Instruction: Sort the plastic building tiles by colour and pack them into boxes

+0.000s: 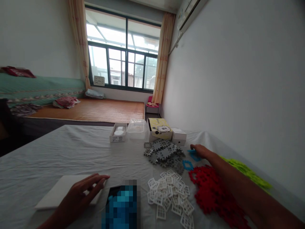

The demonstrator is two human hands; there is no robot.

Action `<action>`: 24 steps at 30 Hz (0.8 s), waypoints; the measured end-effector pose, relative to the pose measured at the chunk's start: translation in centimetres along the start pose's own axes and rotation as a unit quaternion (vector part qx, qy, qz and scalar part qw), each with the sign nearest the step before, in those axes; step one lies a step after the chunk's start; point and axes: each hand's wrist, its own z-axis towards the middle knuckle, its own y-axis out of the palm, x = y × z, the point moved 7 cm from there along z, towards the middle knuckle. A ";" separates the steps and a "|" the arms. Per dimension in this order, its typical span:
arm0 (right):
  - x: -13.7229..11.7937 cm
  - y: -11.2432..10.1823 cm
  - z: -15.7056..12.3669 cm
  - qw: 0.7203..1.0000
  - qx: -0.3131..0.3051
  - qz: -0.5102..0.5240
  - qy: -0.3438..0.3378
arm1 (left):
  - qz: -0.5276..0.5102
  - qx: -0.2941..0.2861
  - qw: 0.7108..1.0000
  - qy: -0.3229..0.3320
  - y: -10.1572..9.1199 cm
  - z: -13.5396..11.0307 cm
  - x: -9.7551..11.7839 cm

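Observation:
My left hand [82, 192] lies flat with fingers stretched out on a white flat board [51, 194] near the table's front edge. My right hand [201, 150] reaches far to the right and rests on a blue plastic grid piece [193, 155]; whether its fingers grip the piece I cannot make out. Another blue piece [187, 165] lies just in front of it. Piles of grid pieces lie between my arms: grey [164, 153], white [170, 195] and red [212, 194]. Green pieces [247, 171] lie right of my forearm.
A white cloth [71, 152] covers the table. At its far edge stand a small white box [118, 132], a clear plastic container [136, 128], a yellow cartoon box [160, 128] and a white box [179, 135]. A blurred blue patch [121, 205] lies by my left hand. A bed stands behind.

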 end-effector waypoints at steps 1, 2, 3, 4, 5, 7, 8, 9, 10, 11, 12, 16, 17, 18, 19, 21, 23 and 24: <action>0.0 -0.1 -0.3 1.000 0.004 -0.001 0.003 | 0.007 -0.013 1.000 0.006 0.0 0.1 0.2; 0.1 -0.2 -0.7 1.000 0.008 -0.004 0.008 | 0.012 -0.029 0.999 0.012 0.0 0.1 0.6; 0.2 -0.3 -1.0 1.000 0.011 -0.008 0.014 | 0.013 -0.046 0.999 0.018 0.0 0.1 1.0; 0.4 -0.4 -1.2 1.000 0.015 -0.013 0.019 | 0.010 -0.062 0.998 0.026 0.0 0.1 1.5; 0.7 -0.7 -1.4 0.999 0.020 -0.020 0.025 | 0.002 -0.090 0.995 0.037 0.2 -0.1 2.1; 0.9 -1.9 -1.5 0.998 0.036 -0.033 0.033 | -0.020 -0.150 0.986 0.065 0.6 -0.5 3.6; 0.6 -2.7 -1.5 0.997 0.046 -0.040 0.037 | -0.036 -0.191 0.978 0.074 1.0 -0.8 4.3; -0.3 -3.6 -1.7 0.997 0.060 -0.043 0.034 | -0.054 -0.229 0.968 0.083 1.2 -1.1 5.0; -1.9 -4.6 -2.1 0.996 0.075 -0.037 0.016 | -0.071 -0.265 0.957 0.093 1.5 -1.5 5.7; -4.3 -5.4 -2.9 0.996 0.087 -0.020 -0.018 | -0.084 -0.290 0.948 0.101 1.6 -1.8 6.4; -7.5 -6.0 -4.1 0.993 0.094 0.007 -0.066 | -0.090 -0.305 0.942 0.108 1.6 -2.1 7.0; -24.5 -5.1 -12.8 0.941 0.022 0.141 -0.307 | -0.080 -0.296 0.944 0.122 1.5 -2.4 8.0; -28.4 -4.4 -15.3 0.925 0.016 0.152 -0.348 | -0.079 -0.293 0.945 0.125 1.6 -2.4 8.0; -31.8 -3.6 -17.7 0.914 0.014 0.146 -0.379 | -0.080 -0.292 0.944 0.130 1.6 -2.4 8.0; -34.5 -2.6 -19.6 0.908 0.013 0.121 -0.401 | -0.084 -0.291 0.943 0.134 1.6 -2.4 7.9; -37.9 -0.9 -22.4 0.905 0.028 0.046 -0.423 | -0.096 -0.286 0.943 0.138 1.5 -2.4 7.8; -39.0 -0.1 -23.6 0.902 0.044 -0.017 -0.429 | -0.108 -0.279 0.944 0.136 1.3 -2.3 7.6; -39.0 -0.2 -23.9 0.900 0.050 -0.031 -0.431 | -0.116 -0.273 0.946 0.134 1.2 -2.2 7.6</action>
